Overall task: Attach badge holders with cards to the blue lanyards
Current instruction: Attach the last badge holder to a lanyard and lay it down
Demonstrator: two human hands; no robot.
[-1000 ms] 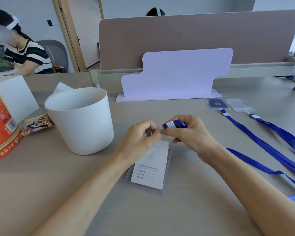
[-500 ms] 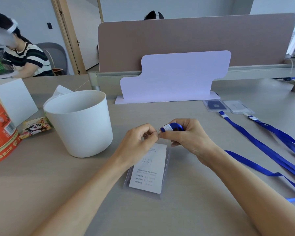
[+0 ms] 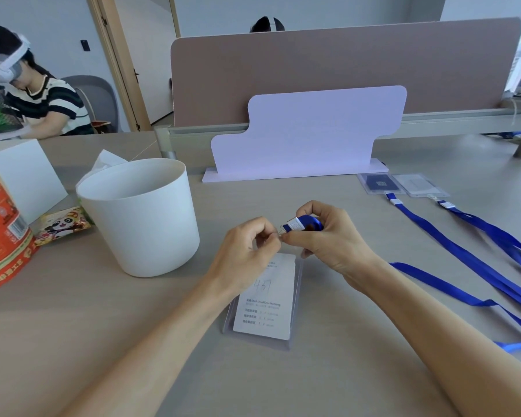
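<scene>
Centre of the desk: a clear, glossy plastic badge holder point(image 3: 263, 302), rectangular, flat on the surface with a white printed card point(image 3: 268, 299) inside, handwritten digits across its middle. Just above its top edge, the left hand point(image 3: 247, 251) pinched narrow, thumb and forefinger closed on the holder's top or the small metal clip there; exactly which, hard to tell. Fingertip to fingertip with it, the right hand point(image 3: 325, 239) curled shut around the looped end of a blue lanyard point(image 3: 309, 222), a flat woven ribbon with a silver metal crimp showing at the thumb. Trailing away to the right, the same ribbon point(image 3: 451, 288) in a long band across the desk. Farther right and back, two more lanyards point(image 3: 451, 245) lying flat, each clipped to a transparent holder: one point(image 3: 379, 183) with a dark blue card, one point(image 3: 418, 185) with a pale card. Left of the hands, a smooth white round tub point(image 3: 142, 218), tapered, matte. Beyond that, a panda-print snack packet point(image 3: 62, 225), an orange printed canister point(image 3: 0, 236) and a white box point(image 3: 27, 176). Behind the work, a pale lilac stepped stand point(image 3: 310, 136) before a dusty pink partition point(image 3: 343, 70). Beneath it all, a beige wood-grain desk point(image 3: 103, 326). Back left, a seated person in a striped top point(image 3: 45, 109) wearing a headset, beside a doorway.
</scene>
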